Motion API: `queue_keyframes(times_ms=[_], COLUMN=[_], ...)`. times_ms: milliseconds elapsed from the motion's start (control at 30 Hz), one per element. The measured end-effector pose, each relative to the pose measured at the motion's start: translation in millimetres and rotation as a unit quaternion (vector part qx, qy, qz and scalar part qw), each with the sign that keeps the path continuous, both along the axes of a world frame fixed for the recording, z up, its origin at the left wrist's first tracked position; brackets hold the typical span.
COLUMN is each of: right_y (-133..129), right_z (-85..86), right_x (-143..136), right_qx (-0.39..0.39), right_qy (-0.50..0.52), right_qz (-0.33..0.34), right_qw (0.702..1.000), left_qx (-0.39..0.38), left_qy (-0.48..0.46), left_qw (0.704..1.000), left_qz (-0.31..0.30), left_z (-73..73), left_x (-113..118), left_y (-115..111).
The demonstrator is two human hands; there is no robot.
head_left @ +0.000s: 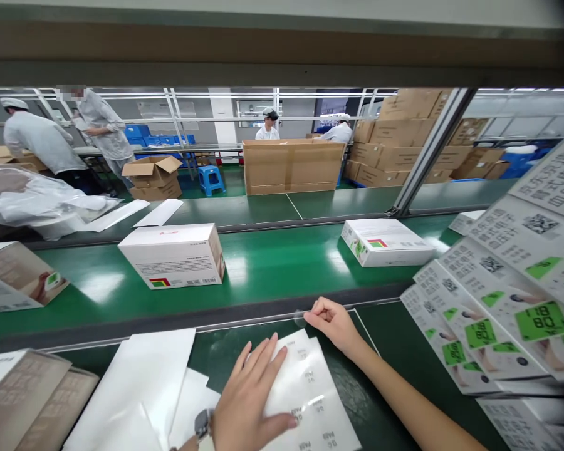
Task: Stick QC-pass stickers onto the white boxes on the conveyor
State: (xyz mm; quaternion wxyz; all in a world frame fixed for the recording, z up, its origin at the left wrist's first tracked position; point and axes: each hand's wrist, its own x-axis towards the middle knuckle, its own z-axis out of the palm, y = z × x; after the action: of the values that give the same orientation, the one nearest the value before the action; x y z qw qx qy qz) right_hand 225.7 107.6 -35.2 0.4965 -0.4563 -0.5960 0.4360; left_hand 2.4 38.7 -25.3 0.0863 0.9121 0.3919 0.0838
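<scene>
From out here I have the thumb and forefinger of my right hand (333, 322) pinched together on a clear round sticker (297, 319), just beyond the far edge of the sticker sheet (320, 401). My left hand (249, 398) lies palm down over the left side of that sheet, fingers slightly apart and thumb spread away from them, with a watch (202, 425) at the wrist. The sheet, printed with rows of QC PASS marks, rests on the dark green worktop (366, 398). Left of it I see loose white papers (138, 376), overlapping; right of it, a stack of printed boxes (479, 332). Beyond it runs the green belt (282, 257), carrying a white carton (172, 257) to its far left and a flatter box (390, 241) to its far right. Farther past it stands a large brown carton (291, 166)
</scene>
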Motion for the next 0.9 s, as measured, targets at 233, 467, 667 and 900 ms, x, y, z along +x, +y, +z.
queue_keyframes(times_ms=[233, 467, 667, 900], right_y=[1, -1, -2, -4], right_z=[0.7, 2.0, 3.6, 3.5], right_x=[2, 1, 0, -1], right_qx=[-0.006, -0.002, 0.001, 0.003], right_qy=[0.013, -0.007, 0.0, 0.006], right_qz=[-0.037, -0.041, -0.036, -0.037], right_qw=[0.999, 0.999, 0.999, 0.999], left_qx=[0.047, 0.047, 0.035, 0.008], left_qy=[-0.008, -0.004, 0.028, 0.027], left_qw=[0.998, 0.996, 0.993, 0.991], left_qz=[0.035, -0.078, -0.11, -0.13], left_z=[-0.1, 11.8, 8.3, 17.5], left_x=[-5, 0, 3, 1], left_y=[5, -3, -6, -5])
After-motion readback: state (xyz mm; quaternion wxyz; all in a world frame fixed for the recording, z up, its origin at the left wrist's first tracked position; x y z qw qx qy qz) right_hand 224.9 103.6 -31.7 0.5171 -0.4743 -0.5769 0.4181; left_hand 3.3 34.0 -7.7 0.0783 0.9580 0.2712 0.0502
